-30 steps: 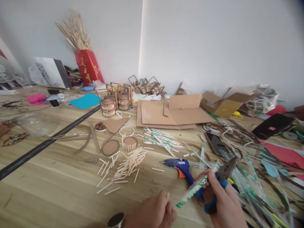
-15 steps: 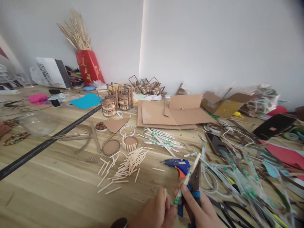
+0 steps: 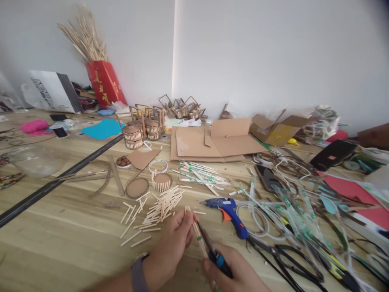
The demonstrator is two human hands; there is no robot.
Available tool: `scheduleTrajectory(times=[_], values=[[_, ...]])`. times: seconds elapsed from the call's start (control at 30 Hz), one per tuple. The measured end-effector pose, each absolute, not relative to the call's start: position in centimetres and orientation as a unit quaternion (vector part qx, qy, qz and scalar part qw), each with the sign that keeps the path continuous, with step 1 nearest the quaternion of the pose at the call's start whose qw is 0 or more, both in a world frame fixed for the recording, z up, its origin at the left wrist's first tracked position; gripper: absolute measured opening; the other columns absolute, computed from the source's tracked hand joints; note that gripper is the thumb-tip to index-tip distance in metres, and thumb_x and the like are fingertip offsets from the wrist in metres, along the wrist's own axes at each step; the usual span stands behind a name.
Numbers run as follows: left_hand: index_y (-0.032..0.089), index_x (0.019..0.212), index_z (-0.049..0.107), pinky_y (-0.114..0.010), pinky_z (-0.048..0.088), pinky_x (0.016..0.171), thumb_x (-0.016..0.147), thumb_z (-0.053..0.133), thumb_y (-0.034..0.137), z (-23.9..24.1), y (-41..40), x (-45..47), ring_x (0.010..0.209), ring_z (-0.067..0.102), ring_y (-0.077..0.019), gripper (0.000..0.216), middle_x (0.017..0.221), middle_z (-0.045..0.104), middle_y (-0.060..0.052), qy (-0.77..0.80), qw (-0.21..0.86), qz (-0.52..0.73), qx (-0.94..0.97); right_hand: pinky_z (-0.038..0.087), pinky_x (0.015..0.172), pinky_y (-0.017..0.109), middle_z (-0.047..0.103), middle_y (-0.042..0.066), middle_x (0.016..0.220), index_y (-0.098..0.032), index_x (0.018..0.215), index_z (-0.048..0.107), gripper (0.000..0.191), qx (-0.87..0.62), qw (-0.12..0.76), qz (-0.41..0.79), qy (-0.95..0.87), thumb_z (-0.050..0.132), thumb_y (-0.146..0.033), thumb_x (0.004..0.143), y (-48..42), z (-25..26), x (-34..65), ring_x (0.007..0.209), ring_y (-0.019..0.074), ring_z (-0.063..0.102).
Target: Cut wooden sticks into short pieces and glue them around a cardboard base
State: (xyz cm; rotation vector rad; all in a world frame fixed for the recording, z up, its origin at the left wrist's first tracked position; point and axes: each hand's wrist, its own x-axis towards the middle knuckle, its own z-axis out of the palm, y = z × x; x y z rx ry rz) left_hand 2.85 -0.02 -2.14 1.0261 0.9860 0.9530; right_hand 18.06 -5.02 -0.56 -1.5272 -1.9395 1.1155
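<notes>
My left hand [image 3: 173, 243] is closed in a pinch on a pair of wooden chopsticks [image 3: 194, 232] with a green band, low in the view. My right hand [image 3: 235, 271] grips blue-handled pliers [image 3: 212, 248], whose dark jaws lie against the chopsticks. A pile of short cut sticks [image 3: 158, 209] lies on the wooden table [image 3: 67, 227] just beyond my left hand. A blue glue gun [image 3: 229, 209] rests to the right of the sticks. A small round basket of sticks [image 3: 161, 181] stands behind the pile.
Wrapped chopsticks [image 3: 197, 172], flat cardboard [image 3: 209, 144], finished stick baskets [image 3: 142, 127] and a red box of straw [image 3: 103, 83] lie toward the wall. Empty wrappers, black scissors [image 3: 288, 259], wire rings and red paper [image 3: 355, 192] crowd the right side. A black strip [image 3: 60, 180] crosses the left.
The wrapper is gone from the chopsticks. My left hand has moved up and forward to pinch them. My right hand has dropped lower, with the pliers now tilted to the left against them.
</notes>
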Motion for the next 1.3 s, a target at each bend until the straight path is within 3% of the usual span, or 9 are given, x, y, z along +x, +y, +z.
scheduleTrajectory(times=[0.23, 0.43, 0.63, 0.8, 0.87, 0.93, 1.03, 1.13, 1.3], values=[[0.017, 0.079, 0.055, -0.022, 0.026, 0.047, 0.076, 0.057, 0.072, -1.5, 1.3, 1.8, 0.045, 0.031, -0.0084, 0.055, 0.047, 0.039, 0.008, 0.46, 0.597, 0.512, 0.412, 0.049, 0.067, 0.026, 0.072, 0.003, 0.078, -0.023, 0.081, 0.063, 0.019, -0.589, 0.202, 0.281, -0.73, 0.046, -0.03, 0.087, -6.6, 1.7, 20.3, 0.072, 0.0196, 0.065], [0.017, 0.078, 0.054, -0.019, 0.026, 0.044, 0.072, 0.066, 0.067, -1.1, 1.5, 2.1, 0.043, 0.031, -0.0065, 0.052, 0.046, 0.04, 0.009, 0.43, 0.632, 0.529, 0.369, 0.053, 0.064, 0.03, 0.074, 0.004, 0.073, -0.029, 0.082, 0.069, 0.02, -0.62, 0.174, 0.222, -0.732, 0.049, -0.031, 0.084, -8.2, 2.8, 23.3, 0.069, 0.0238, 0.069], [0.019, 0.075, 0.049, -0.018, 0.027, 0.043, 0.075, 0.069, 0.05, -0.4, 4.2, -0.5, 0.043, 0.03, -0.0061, 0.037, 0.048, 0.04, 0.01, 0.418, 0.612, 0.608, 0.286, 0.055, 0.062, 0.033, 0.079, 0.006, 0.083, -0.032, 0.082, 0.07, 0.016, -0.648, 0.147, 0.185, -0.724, 0.054, -0.032, 0.08, -9.1, 3.5, 27.4, 0.074, 0.0279, 0.072], [0.017, 0.08, 0.056, -0.019, 0.023, 0.042, 0.078, 0.062, 0.052, -0.6, 3.3, 0.4, 0.041, 0.029, -0.0078, 0.035, 0.045, 0.04, 0.009, 0.44, 0.618, 0.543, 0.36, 0.041, 0.051, 0.035, 0.071, 0.015, 0.069, -0.021, 0.076, 0.061, 0.024, -0.827, 0.026, -0.05, -0.559, 0.046, -0.032, 0.09, -6.8, 7.4, 34.9, 0.057, 0.027, 0.067], [0.017, 0.079, 0.056, -0.02, 0.023, 0.043, 0.078, 0.059, 0.053, -0.9, 2.6, 1.1, 0.042, 0.032, -0.0087, 0.036, 0.045, 0.043, 0.008, 0.457, 0.604, 0.52, 0.394, 0.037, 0.054, 0.038, 0.07, 0.025, 0.091, -0.017, 0.089, 0.062, 0.024, -0.834, -0.014, -0.182, -0.521, 0.044, -0.032, 0.093, -5.7, 8.4, 35.9, 0.068, 0.0306, 0.068], [0.017, 0.076, 0.056, -0.02, 0.024, 0.043, 0.077, 0.056, 0.054, -1.2, 2.1, 1.5, 0.043, 0.035, -0.0097, 0.036, 0.045, 0.045, 0.007, 0.472, 0.599, 0.498, 0.413, 0.036, 0.057, 0.039, 0.066, 0.03, 0.105, -0.015, 0.1, 0.06, 0.026, -0.817, 0.025, -0.254, -0.517, 0.04, -0.031, 0.094, -5.2, 8.2, 34.6, 0.077, 0.0341, 0.067], [0.017, 0.075, 0.057, -0.021, 0.026, 0.044, 0.076, 0.051, 0.053, -1.6, 1.9, 1.6, 0.043, 0.04, -0.0113, 0.036, 0.045, 0.048, 0.005, 0.485, 0.609, 0.464, 0.423, 0.04, 0.057, 0.034, 0.069, 0.015, 0.077, -0.021, 0.087, 0.057, 0.022, -0.759, 0.118, -0.09, -0.633, 0.042, -0.036, 0.091, -5.2, 6.3, 28.7, 0.067, 0.0277, 0.064], [0.016, 0.077, 0.059, -0.023, 0.031, 0.046, 0.076, 0.051, 0.054, -1.9, 1.8, 1.6, 0.044, 0.044, -0.0123, 0.039, 0.047, 0.053, 0.003, 0.488, 0.61, 0.446, 0.437, 0.043, 0.059, 0.027, 0.071, 0.004, 0.078, -0.024, 0.083, 0.058, 0.012, -0.627, 0.104, 0.186, -0.749, 0.052, -0.034, 0.088, -5.7, 3.8, 21.4, 0.069, 0.0211, 0.066], [0.015, 0.077, 0.059, -0.024, 0.034, 0.048, 0.08, 0.047, 0.056, -2.0, 1.8, 1.6, 0.046, 0.047, -0.0133, 0.043, 0.049, 0.057, 0.0, 0.483, 0.599, 0.435, 0.468, 0.042, 0.065, 0.028, 0.072, 0.007, 0.084, -0.02, 0.083, 0.059, 0.006, -0.612, 0.038, 0.17, -0.772, 0.055, -0.017, 0.083, -5.4, 1.0, 17.0, 0.08, 0.0248, 0.068]])
